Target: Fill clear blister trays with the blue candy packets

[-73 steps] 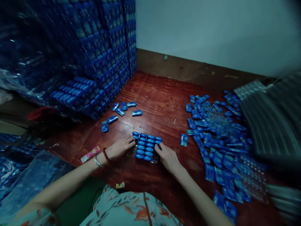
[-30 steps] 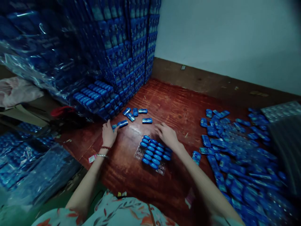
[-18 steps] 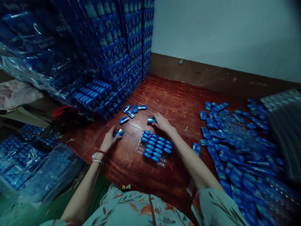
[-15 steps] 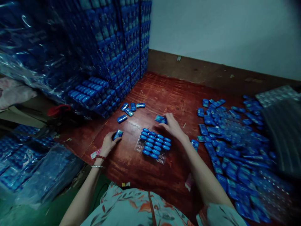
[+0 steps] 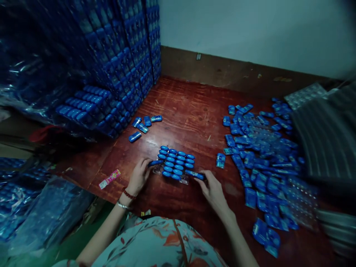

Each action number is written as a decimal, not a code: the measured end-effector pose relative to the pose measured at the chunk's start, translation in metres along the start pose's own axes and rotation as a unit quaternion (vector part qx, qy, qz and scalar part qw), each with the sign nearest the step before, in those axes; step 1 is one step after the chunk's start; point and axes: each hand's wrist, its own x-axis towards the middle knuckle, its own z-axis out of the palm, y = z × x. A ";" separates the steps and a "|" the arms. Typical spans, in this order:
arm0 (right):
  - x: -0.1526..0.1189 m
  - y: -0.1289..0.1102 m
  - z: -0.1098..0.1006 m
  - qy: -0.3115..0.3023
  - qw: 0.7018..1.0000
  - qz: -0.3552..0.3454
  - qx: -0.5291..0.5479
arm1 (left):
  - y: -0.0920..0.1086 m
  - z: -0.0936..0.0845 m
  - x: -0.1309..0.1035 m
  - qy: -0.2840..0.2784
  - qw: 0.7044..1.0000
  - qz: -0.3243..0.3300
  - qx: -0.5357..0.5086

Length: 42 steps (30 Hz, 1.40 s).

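A clear plastic tray (image 5: 184, 181) lies on the reddish wooden table, with rows of small blue packs (image 5: 174, 162) standing in most of it. My left hand (image 5: 139, 175) pinches one blue pack (image 5: 155, 162) at the tray's left edge, beside bare clear pockets. On the other side, my right hand (image 5: 210, 185) grips another blue pack (image 5: 194, 174) by its right end, tilted over the tray's lower right corner. Whether either pack touches the tray, I cannot tell. The packs' exact contents are not visible.
Several loose packs (image 5: 142, 128) lie beyond the tray on the left. A big heap of blue packs (image 5: 258, 159) with clear trays spreads across the right. Tall stacks of filled trays (image 5: 130, 55) rise at the back left. A pink wrapper (image 5: 111, 178) lies near the front edge.
Both hands have brought their packs to the tray: the left moved right, the right came down toward me from beyond the tray. The whole view has shifted slightly.
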 end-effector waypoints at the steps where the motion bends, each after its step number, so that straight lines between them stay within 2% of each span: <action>1: 0.002 -0.001 0.006 0.018 1.000 -0.020 -0.007 | -0.002 0.003 0.003 -0.012 1.000 0.022 0.019; 7: 0.001 0.009 0.028 0.009 0.983 -0.105 -0.148 | -0.011 0.004 0.013 -0.109 0.983 0.130 0.076; 11: -0.002 0.014 0.027 -0.008 0.967 -0.146 -0.209 | -0.015 0.000 0.018 -0.116 0.980 0.152 0.054; 16: 0.013 -0.009 0.012 -0.114 0.930 -0.181 -0.300 | -0.015 -0.009 0.029 -0.159 0.960 0.207 0.097; 19: 0.028 -0.025 0.006 -0.189 0.908 -0.167 -0.336 | -0.006 -0.014 0.038 -0.208 0.942 0.228 0.132; 22: 0.036 -0.031 0.006 -0.216 0.897 -0.136 -0.360 | 0.006 -0.010 0.045 -0.270 0.918 0.240 0.165; 25: 0.035 -0.029 0.009 -0.198 0.896 -0.129 -0.375 | 0.014 -0.003 0.048 -0.316 0.891 0.257 0.200; 27: 0.029 -0.024 0.012 -0.169 0.898 -0.149 -0.377 | 0.014 0.000 0.048 -0.309 0.890 0.263 0.209; 30: 0.016 -0.012 0.015 -0.080 0.912 -0.189 -0.355 | 0.003 -0.004 0.044 -0.245 0.910 0.286 0.174; 32: 0.007 0.002 0.014 0.005 0.933 -0.191 -0.305 | -0.010 -0.010 0.043 -0.171 0.933 0.290 0.129; 34: 0.004 0.021 0.008 0.099 0.957 -0.139 -0.234 | -0.029 -0.017 0.046 -0.052 0.968 0.221 0.104; 36: 0.009 0.045 -0.002 0.185 0.968 -0.039 -0.168 | -0.052 -0.022 0.057 0.076 0.987 0.062 0.127; 37: 0.015 0.056 -0.009 0.214 0.965 0.019 -0.147 | -0.063 -0.024 0.064 0.112 0.981 -0.029 0.156; 38: 0.024 0.067 -0.017 0.231 0.961 0.073 -0.137 | -0.073 -0.025 0.072 0.115 0.969 -0.108 0.190; 39: 0.034 0.075 -0.024 0.230 0.956 0.121 -0.136 | -0.081 -0.026 0.080 0.091 0.956 -0.168 0.222; 40: 0.045 0.082 -0.032 0.213 0.953 0.159 -0.144 | -0.088 -0.025 0.086 0.051 0.945 -0.204 0.249; 42: 0.066 0.086 -0.042 0.135 0.952 0.209 -0.178 | -0.094 -0.023 0.094 -0.019 0.932 -0.226 0.281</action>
